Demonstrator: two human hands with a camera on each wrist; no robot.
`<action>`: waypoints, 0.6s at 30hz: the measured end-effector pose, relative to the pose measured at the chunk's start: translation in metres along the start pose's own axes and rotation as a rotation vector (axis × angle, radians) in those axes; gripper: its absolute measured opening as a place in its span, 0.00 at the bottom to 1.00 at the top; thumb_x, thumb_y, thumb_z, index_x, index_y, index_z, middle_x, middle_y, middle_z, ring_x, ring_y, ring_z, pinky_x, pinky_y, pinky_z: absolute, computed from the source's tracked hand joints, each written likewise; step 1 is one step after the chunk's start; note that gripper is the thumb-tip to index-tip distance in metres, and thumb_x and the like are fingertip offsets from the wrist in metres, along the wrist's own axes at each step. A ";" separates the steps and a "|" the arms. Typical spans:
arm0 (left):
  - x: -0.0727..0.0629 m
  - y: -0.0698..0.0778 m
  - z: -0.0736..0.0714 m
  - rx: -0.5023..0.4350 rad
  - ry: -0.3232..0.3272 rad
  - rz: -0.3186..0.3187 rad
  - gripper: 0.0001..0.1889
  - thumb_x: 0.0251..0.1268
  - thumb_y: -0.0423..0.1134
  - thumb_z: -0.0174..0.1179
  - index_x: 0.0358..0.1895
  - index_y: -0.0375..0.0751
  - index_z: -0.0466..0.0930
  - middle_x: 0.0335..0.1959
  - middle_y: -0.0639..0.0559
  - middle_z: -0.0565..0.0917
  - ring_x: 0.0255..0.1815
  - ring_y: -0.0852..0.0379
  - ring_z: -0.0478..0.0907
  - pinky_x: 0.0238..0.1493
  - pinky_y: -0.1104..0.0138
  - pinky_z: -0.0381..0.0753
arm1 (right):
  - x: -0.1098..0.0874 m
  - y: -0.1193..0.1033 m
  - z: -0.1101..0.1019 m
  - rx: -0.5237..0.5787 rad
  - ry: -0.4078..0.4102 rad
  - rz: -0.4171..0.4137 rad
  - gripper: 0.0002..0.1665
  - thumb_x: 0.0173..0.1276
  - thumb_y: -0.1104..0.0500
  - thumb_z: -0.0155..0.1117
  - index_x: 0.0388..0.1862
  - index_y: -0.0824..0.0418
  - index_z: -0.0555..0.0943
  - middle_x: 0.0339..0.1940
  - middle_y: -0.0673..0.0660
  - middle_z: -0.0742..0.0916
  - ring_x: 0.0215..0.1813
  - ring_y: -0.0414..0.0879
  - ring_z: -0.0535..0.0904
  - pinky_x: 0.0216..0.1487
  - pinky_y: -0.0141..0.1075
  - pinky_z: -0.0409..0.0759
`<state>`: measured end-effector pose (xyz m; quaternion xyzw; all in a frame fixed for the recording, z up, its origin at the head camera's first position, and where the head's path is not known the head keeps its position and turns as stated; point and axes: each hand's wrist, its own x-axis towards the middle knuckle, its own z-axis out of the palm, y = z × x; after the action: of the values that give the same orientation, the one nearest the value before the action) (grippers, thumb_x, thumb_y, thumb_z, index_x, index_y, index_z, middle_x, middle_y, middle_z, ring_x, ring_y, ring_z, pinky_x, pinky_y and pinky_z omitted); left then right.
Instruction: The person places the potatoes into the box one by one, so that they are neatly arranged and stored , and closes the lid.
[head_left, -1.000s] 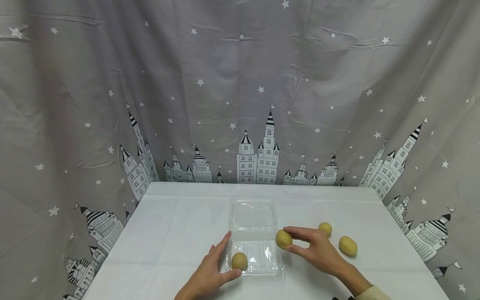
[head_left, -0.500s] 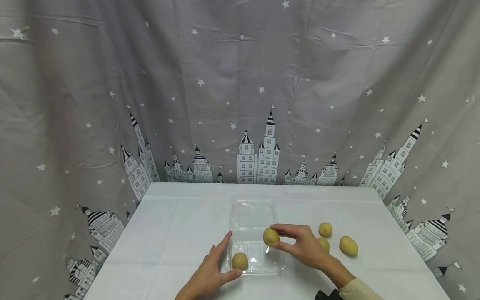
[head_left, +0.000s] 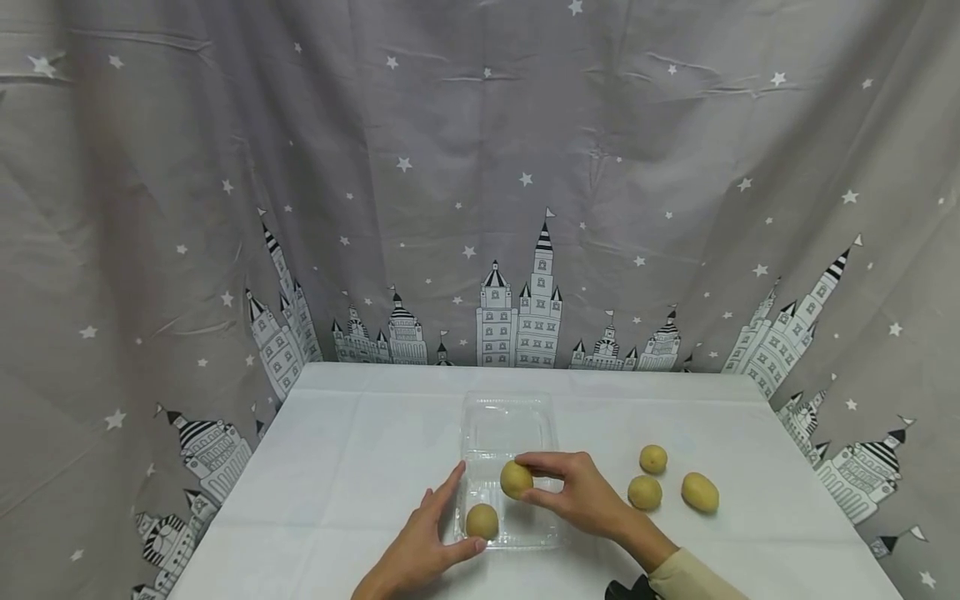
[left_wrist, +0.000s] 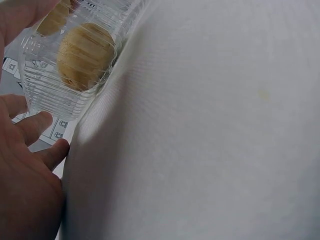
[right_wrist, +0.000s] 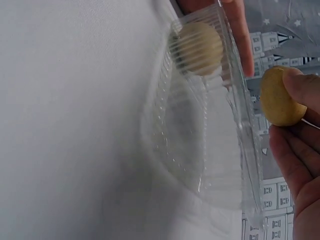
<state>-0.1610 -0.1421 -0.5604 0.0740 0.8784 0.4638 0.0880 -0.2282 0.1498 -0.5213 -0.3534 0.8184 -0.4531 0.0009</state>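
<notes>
A clear plastic clamshell container [head_left: 517, 533] lies with its lid [head_left: 510, 423] laid back on the white table. One potato [head_left: 482, 522] sits in the base's front left corner; it shows through the ribbed wall in the left wrist view. My left hand [head_left: 420, 537] is spread at that corner, thumb by the front rim, fingers along the left side. My right hand [head_left: 581, 492] pinches another potato [head_left: 516, 480] between thumb and fingertips, above the base. In the right wrist view this held potato [right_wrist: 280, 97] is higher than the container's rim.
To the right on the table [head_left: 360, 467] lie three more potatoes: a back one [head_left: 653, 459], a front one [head_left: 644, 493] and a longer one [head_left: 700, 492]. A grey curtain [head_left: 420, 208] with castles and stars hangs behind the table's far edge.
My right hand has carried its potato leftward, from beside the container's right edge to above the base. One loose potato behind that hand has come into sight. My left hand stays put.
</notes>
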 end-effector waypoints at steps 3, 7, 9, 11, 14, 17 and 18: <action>0.000 -0.001 0.000 -0.004 0.001 0.005 0.58 0.61 0.63 0.79 0.91 0.67 0.52 0.90 0.41 0.60 0.84 0.09 0.45 0.71 0.12 0.52 | 0.003 0.000 0.006 0.009 -0.009 -0.002 0.27 0.72 0.55 0.79 0.68 0.59 0.87 0.65 0.54 0.92 0.62 0.47 0.91 0.66 0.41 0.89; 0.000 -0.002 0.000 -0.009 -0.002 0.003 0.58 0.61 0.63 0.78 0.91 0.67 0.52 0.90 0.41 0.60 0.84 0.09 0.46 0.71 0.12 0.52 | 0.008 -0.001 0.013 0.013 -0.026 0.008 0.26 0.73 0.56 0.79 0.68 0.61 0.86 0.65 0.55 0.92 0.63 0.47 0.91 0.66 0.40 0.88; 0.000 -0.003 0.000 -0.011 -0.002 0.004 0.58 0.61 0.63 0.78 0.91 0.67 0.52 0.90 0.41 0.60 0.84 0.09 0.45 0.71 0.12 0.52 | 0.011 -0.001 0.016 0.014 -0.039 0.009 0.26 0.73 0.57 0.79 0.68 0.61 0.86 0.65 0.55 0.92 0.63 0.47 0.91 0.66 0.41 0.88; 0.000 -0.003 0.000 -0.014 -0.001 0.008 0.58 0.62 0.63 0.78 0.91 0.67 0.52 0.90 0.41 0.60 0.84 0.08 0.45 0.71 0.12 0.51 | 0.014 -0.001 0.019 0.011 -0.052 0.001 0.26 0.73 0.58 0.78 0.67 0.62 0.86 0.65 0.55 0.92 0.63 0.48 0.91 0.66 0.41 0.89; 0.000 -0.004 0.000 -0.015 -0.001 0.013 0.57 0.62 0.63 0.78 0.91 0.67 0.52 0.90 0.41 0.60 0.84 0.08 0.45 0.71 0.12 0.52 | 0.018 0.001 0.025 -0.004 -0.064 -0.016 0.25 0.73 0.59 0.78 0.67 0.64 0.86 0.64 0.57 0.92 0.63 0.49 0.91 0.65 0.41 0.89; 0.000 -0.004 0.001 -0.014 -0.002 0.013 0.57 0.62 0.63 0.78 0.91 0.66 0.52 0.90 0.41 0.60 0.83 0.08 0.45 0.70 0.11 0.52 | 0.023 0.003 0.031 -0.016 -0.073 -0.007 0.25 0.73 0.59 0.78 0.66 0.63 0.86 0.63 0.56 0.92 0.64 0.48 0.91 0.66 0.38 0.88; 0.001 -0.004 0.001 -0.015 -0.003 0.010 0.57 0.62 0.63 0.78 0.91 0.66 0.52 0.90 0.41 0.60 0.83 0.08 0.45 0.70 0.11 0.52 | 0.024 0.003 0.033 -0.017 -0.076 0.003 0.25 0.72 0.59 0.79 0.66 0.62 0.86 0.63 0.55 0.92 0.64 0.47 0.90 0.66 0.37 0.88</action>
<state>-0.1616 -0.1434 -0.5642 0.0783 0.8745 0.4706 0.0875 -0.2373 0.1123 -0.5351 -0.3692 0.8221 -0.4325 0.0297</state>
